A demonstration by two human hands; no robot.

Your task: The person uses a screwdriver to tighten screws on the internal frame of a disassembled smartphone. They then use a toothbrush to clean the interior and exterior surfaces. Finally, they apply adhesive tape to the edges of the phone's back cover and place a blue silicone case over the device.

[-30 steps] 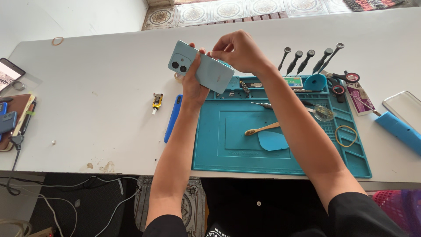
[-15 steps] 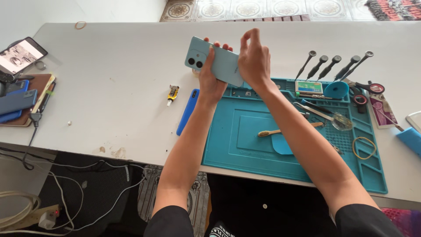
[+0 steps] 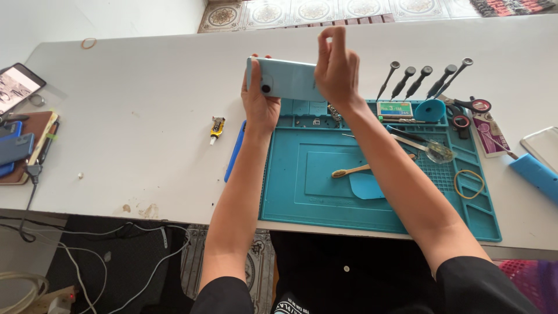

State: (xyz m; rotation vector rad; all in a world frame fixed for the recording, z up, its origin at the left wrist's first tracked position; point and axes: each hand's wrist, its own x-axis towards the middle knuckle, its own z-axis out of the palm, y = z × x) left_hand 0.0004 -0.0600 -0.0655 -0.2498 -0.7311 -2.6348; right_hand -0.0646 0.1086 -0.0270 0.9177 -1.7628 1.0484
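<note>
On the white table (image 3: 145, 128), left of the teal silicone work mat (image 3: 302, 192):
Far left edge: a dark phone with a lit screen (image 3: 17, 87) and a stack of blue and brown flat items (image 3: 23, 148), well apart from the mat.
Nearer the mat: a small yellow-and-black tube (image 3: 217, 127), and a long blue plastic strip (image 3: 235, 151) lying just beside the mat's left edge.

Above the mat's top left corner:
Left hand (image 3: 260, 102): grip closed around the left end of the pale blue smartphone (image 3: 285, 79), rear camera facing up.
Smartphone: held off the table, lying level across the mat's upper edge.
Right hand (image 3: 335, 67): fingers bunched over the phone's right end, thumb and fingertips pinched together above it; whether they hold anything small, I cannot tell.
Change: a moment ago the phone was tilted; now it is flat and the right hand has risen over its end, so the handling has moved to that end.

On the mat:
Centre: a wooden-handled brush (image 3: 357, 170) beside a blue plastic pick (image 3: 366, 186).
Right part: a yellow rubber band (image 3: 468, 183).

Beyond the mat's top right:
Five black screwdrivers (image 3: 424, 78), red-handled scissors (image 3: 468, 107).
</note>
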